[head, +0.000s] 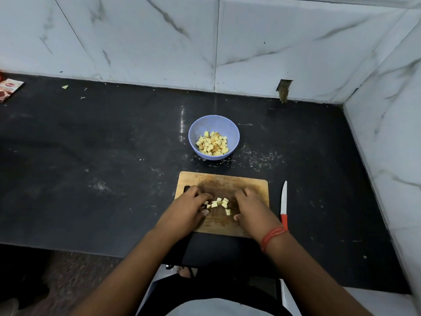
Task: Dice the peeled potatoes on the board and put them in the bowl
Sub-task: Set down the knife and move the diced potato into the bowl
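Observation:
A small pile of pale yellow potato dice (219,202) lies in the middle of the wooden cutting board (227,181). My left hand (190,207) is at the pile's left side, its fingers and thumb curled around a few dice. My right hand (251,207) rests on the board at the pile's right side with bent fingers touching the board, and one cube lies by its thumb. Beyond the board stands the lilac bowl (234,131), partly filled with potato dice (213,143).
A knife (283,205) with a white blade and red handle lies on the black counter right of the board. A red packet (9,88) lies at the far left. Marble walls close the back and right sides. Small scraps dot the counter near the bowl.

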`<state>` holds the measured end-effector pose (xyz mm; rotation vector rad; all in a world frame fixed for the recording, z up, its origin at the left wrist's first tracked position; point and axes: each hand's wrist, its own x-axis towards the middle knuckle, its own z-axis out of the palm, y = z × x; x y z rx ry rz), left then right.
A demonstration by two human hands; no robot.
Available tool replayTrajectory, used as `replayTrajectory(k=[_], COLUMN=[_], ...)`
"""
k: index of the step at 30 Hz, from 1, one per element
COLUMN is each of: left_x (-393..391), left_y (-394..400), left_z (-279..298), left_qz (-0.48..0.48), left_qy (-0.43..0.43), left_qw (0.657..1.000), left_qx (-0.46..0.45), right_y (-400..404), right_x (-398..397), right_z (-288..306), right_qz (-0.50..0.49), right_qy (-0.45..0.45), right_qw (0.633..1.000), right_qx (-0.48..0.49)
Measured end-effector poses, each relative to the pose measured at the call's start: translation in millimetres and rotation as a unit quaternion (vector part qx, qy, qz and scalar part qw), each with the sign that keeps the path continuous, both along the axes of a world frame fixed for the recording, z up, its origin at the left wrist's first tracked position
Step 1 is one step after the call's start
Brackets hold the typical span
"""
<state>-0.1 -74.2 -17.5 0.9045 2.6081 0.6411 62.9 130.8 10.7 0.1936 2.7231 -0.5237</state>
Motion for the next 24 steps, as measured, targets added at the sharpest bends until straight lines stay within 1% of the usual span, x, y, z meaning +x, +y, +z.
replayTrajectory(k=[3,6,9,11,14,16,22,24], left_x=[0,0,-1,-2,-2,-1,0,-1], left_y=[5,8,9,10,12,12,10,8], left_z=[-1,-3,-6,-8,-10,-12,-19,-19], left_qz=[-0.006,-0.006,0.002,0.003,0.002,0.002,-0.019,-0.024], left_qy=[0.013,0.014,0.014,0.011,0.011,0.018,0.058,0.054], left_qw=[1.0,1.0,1.0,1.0,1.0,0.999,0.998,0.998], left_qx=[-0.008,-0.017,-0.018,-0.023,-0.028,-0.026,-0.025,-0.027], right_y=[-10,-10,-9,-11,-13,-14,-14,-14], right_x=[-8,-16,-16,-14,-9,-7,-10,-14], right_z=[-4,-5,-10,-16,-23,-26,-23,-21], right_qz=[0.021,0.022,0.096,0.119,0.137,0.154,0.171,0.179], right_qy=[0.037,0.051,0.052,0.073,0.154,0.185,0.207,0.191], right_qw=[0.998,0.995,0.994,0.99,0.978,0.971,0.963,0.965], right_qx=[-0.047,-0.086,-0.028,-0.011,-0.014,-0.01,-0.007,-0.008])
